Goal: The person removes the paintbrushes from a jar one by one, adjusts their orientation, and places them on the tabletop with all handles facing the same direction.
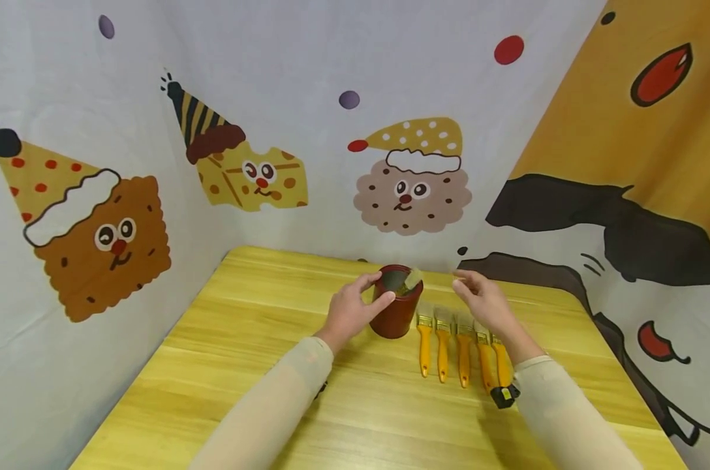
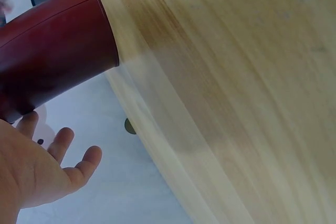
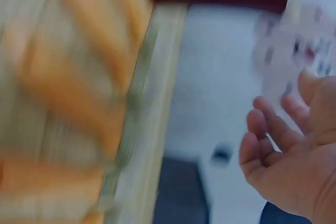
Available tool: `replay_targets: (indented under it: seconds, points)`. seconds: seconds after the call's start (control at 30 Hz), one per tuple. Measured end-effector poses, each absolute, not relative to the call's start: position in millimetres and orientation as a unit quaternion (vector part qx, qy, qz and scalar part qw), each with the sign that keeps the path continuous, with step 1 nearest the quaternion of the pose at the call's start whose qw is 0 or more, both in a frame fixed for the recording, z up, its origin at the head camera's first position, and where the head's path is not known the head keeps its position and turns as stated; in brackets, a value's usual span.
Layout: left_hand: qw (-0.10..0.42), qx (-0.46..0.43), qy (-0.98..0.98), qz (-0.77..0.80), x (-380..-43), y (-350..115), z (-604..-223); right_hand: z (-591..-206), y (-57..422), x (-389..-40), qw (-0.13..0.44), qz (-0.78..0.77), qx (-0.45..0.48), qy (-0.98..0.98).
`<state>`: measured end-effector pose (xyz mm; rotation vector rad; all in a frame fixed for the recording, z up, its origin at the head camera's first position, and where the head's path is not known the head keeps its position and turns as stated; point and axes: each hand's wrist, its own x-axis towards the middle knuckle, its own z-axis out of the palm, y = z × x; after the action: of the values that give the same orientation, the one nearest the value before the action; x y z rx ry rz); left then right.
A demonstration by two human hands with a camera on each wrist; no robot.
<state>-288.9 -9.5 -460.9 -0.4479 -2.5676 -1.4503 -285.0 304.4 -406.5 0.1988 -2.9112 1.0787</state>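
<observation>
A dark red cylindrical cup (image 1: pixel 393 320) stands on the wooden table. My left hand (image 1: pixel 350 313) grips it near the rim, with the thumb at the near side and a finger at the far side. In the left wrist view the other fingers (image 2: pixel 63 142) extend away from the cup wall (image 2: pixel 58 45). One paintbrush (image 1: pixel 414 279) leans inside the cup, its pale bristles up and its handle hidden. To the right of the cup, my right hand (image 1: pixel 487 300) hovers with loosely bent fingers and nothing held. Under it lie several paintbrushes (image 1: pixel 463 346) with orange handles, side by side, bristles pointing away.
The table (image 1: pixel 231 352) is light wood, and its far edge (image 1: pixel 296 256) runs close to a printed cloth backdrop (image 1: pixel 308 59). Cloth also hangs along the left and right. A small black camera (image 1: pixel 504 395) hangs under my right wrist, over the brush handles.
</observation>
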Motion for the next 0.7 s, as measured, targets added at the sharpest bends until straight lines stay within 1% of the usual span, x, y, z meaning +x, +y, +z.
replay_targets:
  seconds: [0.1, 0.27, 0.47, 0.7]
  points:
    - [0.077, -0.151, -0.858, -0.485, -289.2, -10.7, -459.8, -402.6, 267.0, -280.5, 0.054, 0.365, 0.088, -0.925]
    - [0.078, -0.154, -0.857, -0.485, -290.2, -12.0, -459.2, -403.3, 228.0, -281.5, 0.101, 0.343, 0.093, -0.929]
    - [0.088, -0.156, -0.859, -0.479, -292.0, -11.6, -461.1, -406.4, 204.0, -288.0, 0.151, 0.301, 0.099, -0.936]
    - [0.090, -0.154, -0.857, -0.483, -291.2, -9.6, -464.5, -408.2, 180.8, -297.0, 0.178, 0.281, 0.100, -0.938]
